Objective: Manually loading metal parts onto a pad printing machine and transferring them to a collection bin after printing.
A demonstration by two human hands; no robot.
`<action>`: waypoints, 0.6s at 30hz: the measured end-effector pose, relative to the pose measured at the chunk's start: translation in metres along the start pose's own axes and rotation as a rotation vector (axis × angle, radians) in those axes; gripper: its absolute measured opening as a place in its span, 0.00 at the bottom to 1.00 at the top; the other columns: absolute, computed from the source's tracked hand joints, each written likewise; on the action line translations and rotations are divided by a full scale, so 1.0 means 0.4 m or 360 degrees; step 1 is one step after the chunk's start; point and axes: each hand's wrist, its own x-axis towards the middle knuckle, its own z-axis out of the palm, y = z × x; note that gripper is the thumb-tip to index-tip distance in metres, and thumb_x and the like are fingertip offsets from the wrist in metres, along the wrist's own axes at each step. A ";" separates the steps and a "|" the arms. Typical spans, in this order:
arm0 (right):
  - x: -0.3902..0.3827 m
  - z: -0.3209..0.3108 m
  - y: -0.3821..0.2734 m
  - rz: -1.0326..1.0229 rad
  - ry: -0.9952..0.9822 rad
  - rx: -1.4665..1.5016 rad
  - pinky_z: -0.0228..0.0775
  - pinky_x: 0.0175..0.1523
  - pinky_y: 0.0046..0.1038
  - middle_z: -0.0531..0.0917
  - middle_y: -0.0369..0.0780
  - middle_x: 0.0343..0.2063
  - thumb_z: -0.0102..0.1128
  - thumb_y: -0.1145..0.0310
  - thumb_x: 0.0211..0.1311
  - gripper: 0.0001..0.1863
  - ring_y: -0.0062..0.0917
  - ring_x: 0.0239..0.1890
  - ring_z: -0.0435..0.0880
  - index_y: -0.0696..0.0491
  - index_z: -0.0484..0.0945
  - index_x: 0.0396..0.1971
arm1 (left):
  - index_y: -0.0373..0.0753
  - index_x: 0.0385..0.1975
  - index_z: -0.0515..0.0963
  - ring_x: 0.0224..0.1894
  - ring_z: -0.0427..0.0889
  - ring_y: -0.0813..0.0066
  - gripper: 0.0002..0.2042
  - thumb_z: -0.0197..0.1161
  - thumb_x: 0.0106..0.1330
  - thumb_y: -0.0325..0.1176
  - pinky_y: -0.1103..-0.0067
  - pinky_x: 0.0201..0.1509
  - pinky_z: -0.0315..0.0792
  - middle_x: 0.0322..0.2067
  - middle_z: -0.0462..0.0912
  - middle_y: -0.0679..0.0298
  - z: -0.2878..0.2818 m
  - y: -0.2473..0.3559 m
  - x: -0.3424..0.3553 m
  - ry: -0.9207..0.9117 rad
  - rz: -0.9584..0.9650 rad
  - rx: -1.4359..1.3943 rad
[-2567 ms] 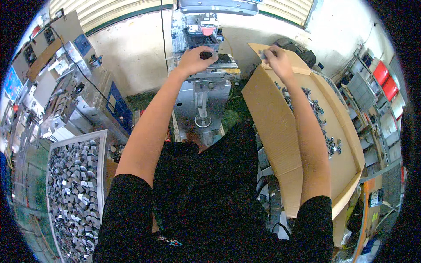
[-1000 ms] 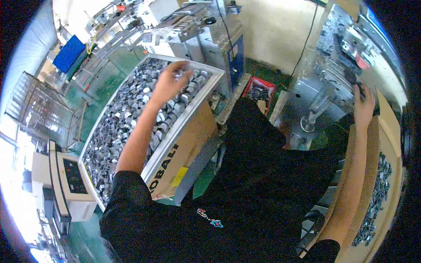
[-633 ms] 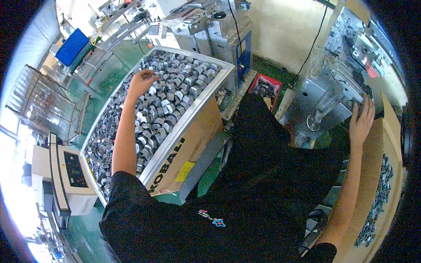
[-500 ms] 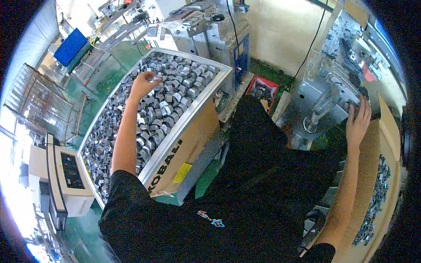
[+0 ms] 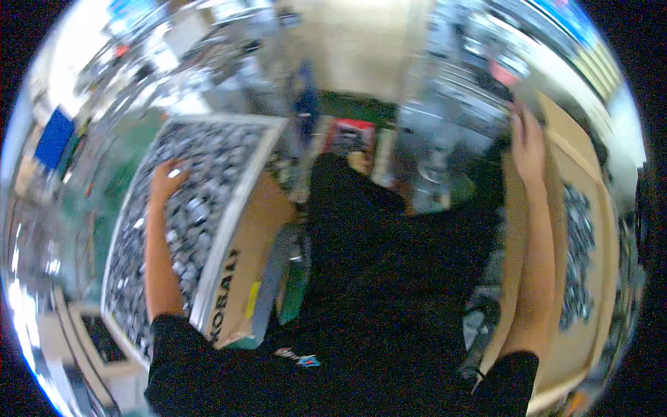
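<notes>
**Head view: both arms spread wide, picture smeared by motion**

Head camera looks down on me, and everything is blurred. My left hand [image 5: 167,179] is out over the metal-framed tray [image 5: 226,208] on my left, which sits on a cardboard box [image 5: 243,278] and is heaped with small grey metal parts [image 5: 187,208]. The fingers are curled together around something pale and small [image 5: 175,173] at their tips; I cannot tell for sure whether it is one of the parts, though it looks pinched just above the heap near the tray's far end.

My right hand [image 5: 528,146] is stretched far to the other side, fingers extended and close together, lying against the near upper edge of the open cardboard carton [image 5: 517,229]. I cannot tell whether it holds anything. More grey parts [image 5: 577,257] lie inside that carton, beside my forearm. Between my arms are my black shirt, a red bin [image 5: 351,132] on the floor and the grey machine stand [image 5: 434,153] beyond it.
</notes>
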 end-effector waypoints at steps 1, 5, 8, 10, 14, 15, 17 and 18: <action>0.016 -0.029 0.006 0.0187 0.0006 -0.0062 0.67 0.62 0.36 0.79 0.48 0.53 0.50 0.59 0.73 0.22 0.40 0.57 0.78 0.53 0.71 0.60 | 0.36 0.51 0.80 0.52 0.81 0.60 0.27 0.69 0.53 0.45 0.70 0.58 0.71 0.50 0.83 0.54 -0.008 -0.004 -0.002 0.0115 0.0010 0.0120; 0.061 -0.192 0.242 0.0559 0.0106 -0.0163 0.75 0.50 0.35 0.86 0.46 0.38 0.51 0.54 0.71 0.20 0.40 0.43 0.85 0.54 0.80 0.47 | 0.36 0.51 0.80 0.51 0.80 0.63 0.20 0.67 0.62 0.40 0.71 0.56 0.71 0.47 0.83 0.57 -0.014 0.033 0.048 0.0359 0.0195 -0.0123; -0.009 -0.346 0.396 0.0787 -0.0170 -0.0384 0.75 0.43 0.32 0.87 0.45 0.32 0.56 0.55 0.68 0.18 0.33 0.34 0.85 0.56 0.83 0.41 | 0.37 0.50 0.80 0.50 0.80 0.65 0.18 0.66 0.63 0.37 0.73 0.54 0.71 0.47 0.84 0.59 -0.031 0.230 0.078 0.0332 0.0325 -0.0214; -0.069 -0.434 0.486 0.0892 -0.0371 -0.0556 0.75 0.41 0.30 0.87 0.45 0.31 0.58 0.57 0.67 0.17 0.28 0.32 0.85 0.57 0.84 0.40 | 0.37 0.49 0.81 0.47 0.79 0.70 0.15 0.65 0.64 0.35 0.75 0.51 0.70 0.46 0.84 0.61 -0.021 0.316 0.084 0.0411 0.0430 -0.0256; -0.198 -0.501 0.581 0.0969 -0.0602 -0.0720 0.75 0.42 0.32 0.87 0.46 0.30 0.62 0.54 0.63 0.19 0.31 0.33 0.85 0.56 0.85 0.37 | 0.36 0.49 0.80 0.46 0.80 0.71 0.14 0.63 0.66 0.33 0.76 0.52 0.70 0.45 0.84 0.59 0.047 0.602 0.139 0.0180 0.0639 -0.0508; -0.207 -0.486 0.568 0.1002 -0.0597 -0.0626 0.75 0.42 0.33 0.87 0.47 0.31 0.62 0.54 0.62 0.19 0.32 0.34 0.85 0.56 0.86 0.38 | 0.36 0.49 0.80 0.46 0.81 0.71 0.14 0.63 0.66 0.33 0.76 0.53 0.70 0.44 0.84 0.59 0.062 0.661 0.149 0.0184 0.0829 -0.0509; -0.211 -0.461 0.537 0.1001 -0.0590 -0.0650 0.75 0.45 0.36 0.87 0.47 0.34 0.61 0.49 0.62 0.22 0.35 0.36 0.86 0.54 0.86 0.40 | 0.35 0.48 0.80 0.46 0.81 0.71 0.13 0.62 0.66 0.32 0.76 0.53 0.71 0.43 0.85 0.58 0.120 0.798 0.186 0.0219 0.0966 -0.0606; -0.217 -0.451 0.514 0.1035 -0.0525 -0.0668 0.75 0.47 0.38 0.87 0.49 0.35 0.60 0.46 0.61 0.25 0.39 0.38 0.86 0.55 0.85 0.40 | 0.35 0.47 0.81 0.45 0.82 0.71 0.13 0.62 0.66 0.32 0.77 0.52 0.71 0.43 0.85 0.58 0.134 0.900 0.183 0.0139 0.1005 -0.0685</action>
